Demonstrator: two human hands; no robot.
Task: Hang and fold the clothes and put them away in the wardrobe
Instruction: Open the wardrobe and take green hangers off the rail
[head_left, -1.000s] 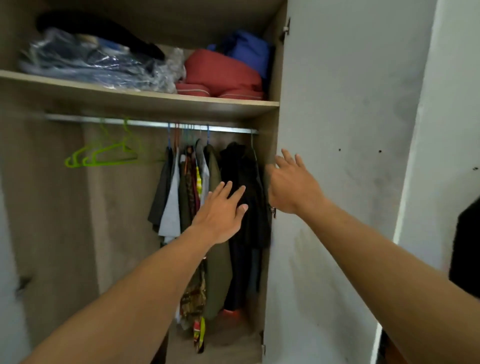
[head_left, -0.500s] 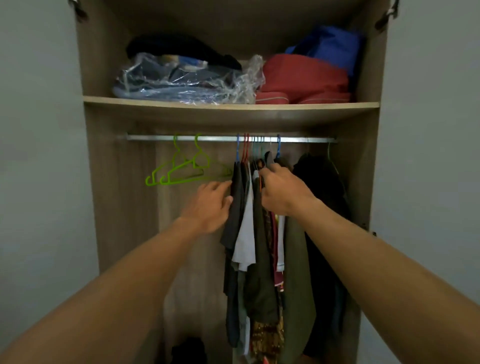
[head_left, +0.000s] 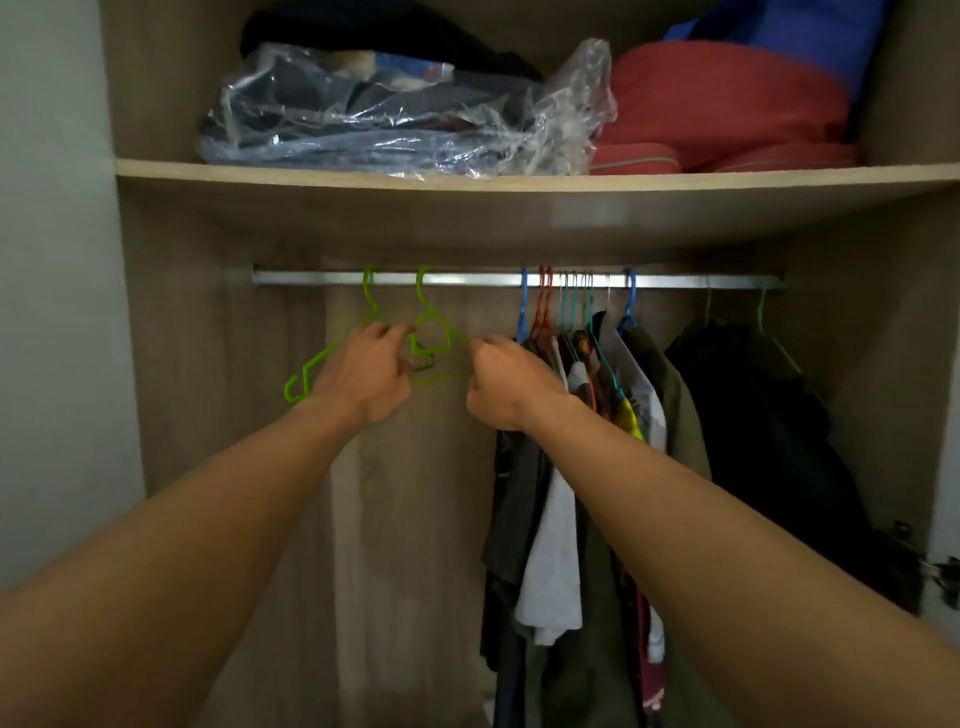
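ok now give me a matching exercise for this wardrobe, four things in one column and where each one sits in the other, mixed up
Things
1. plastic bag of clothes
2. red bundle
3. green hangers
4. white garment

Places
a. bare on the rail, at the left hand and right hand
b. on the shelf, right part
c. hanging below the rail's right half
d. on the shelf, left part

Pairs: 1-d, 2-b, 3-a, 4-c
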